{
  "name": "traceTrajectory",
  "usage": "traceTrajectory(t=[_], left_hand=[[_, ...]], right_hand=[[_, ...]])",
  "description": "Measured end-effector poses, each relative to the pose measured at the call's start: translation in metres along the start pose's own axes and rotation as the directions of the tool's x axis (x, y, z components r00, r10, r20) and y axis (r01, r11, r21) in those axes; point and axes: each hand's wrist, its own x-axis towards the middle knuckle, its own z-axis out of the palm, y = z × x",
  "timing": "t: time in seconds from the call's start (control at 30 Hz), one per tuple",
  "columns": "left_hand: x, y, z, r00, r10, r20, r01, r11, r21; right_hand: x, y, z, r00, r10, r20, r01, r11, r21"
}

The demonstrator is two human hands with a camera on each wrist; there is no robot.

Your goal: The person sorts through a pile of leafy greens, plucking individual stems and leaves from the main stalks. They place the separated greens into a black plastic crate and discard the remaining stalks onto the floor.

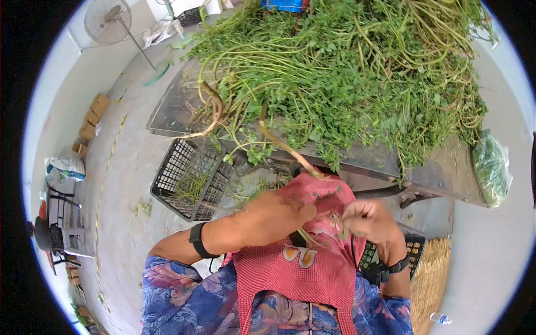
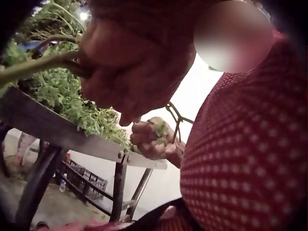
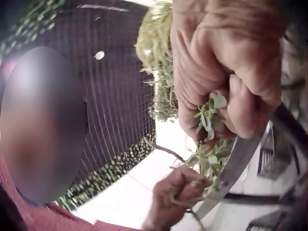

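Over the lap, my left hand (image 1: 273, 218) curls round a green plant stem (image 2: 41, 67); in the left wrist view the stem sticks out past the fist. Thin stem ends (image 1: 312, 239) show below that hand in the head view. Facing it, my right hand (image 1: 371, 220) is slightly blurred. Its thumb and fingers pinch a small leafy sprig (image 3: 210, 118), seen close in the right wrist view. Below both hands lies a red checked apron (image 1: 296, 273) with some leaf bits on it. A thick brownish stem (image 1: 285, 145) hangs from the table edge towards the apron.
A big heap of leafy green stems (image 1: 346, 84) covers most of the dark table (image 1: 167, 111). Black crates (image 1: 181, 178) with loose stems stand under its left side. Another crate (image 1: 414, 251) is by the right arm. A bag of greens (image 1: 491, 167) leans at the right corner.
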Motion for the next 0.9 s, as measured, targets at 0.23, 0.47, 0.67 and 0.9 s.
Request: traceTrajectory(t=[0.23,0.47,0.67,0.9], left_hand=[[-0.022,-0.015,0.019,0.996,-0.045,0.072,0.049,0.997,-0.062],[-0.015,-0.034,0.032,0.970,-0.189,-0.155,0.147,0.958,-0.246],[-0.001,-0.034,0.037,0.947,-0.313,-0.074,0.098,0.500,-0.860],[0.003,-0.035,0.038,0.932,-0.353,-0.080,0.130,0.532,-0.837]], right_hand=[[0.007,0.017,0.018,0.966,0.032,0.258,-0.069,0.988,0.136],[0.021,0.041,-0.001,0.992,0.012,0.129,-0.066,0.903,0.424],[0.038,0.042,-0.001,0.968,-0.187,0.168,0.075,0.852,0.518],[0.038,0.030,0.003,0.946,-0.168,0.276,0.004,0.859,0.511]])
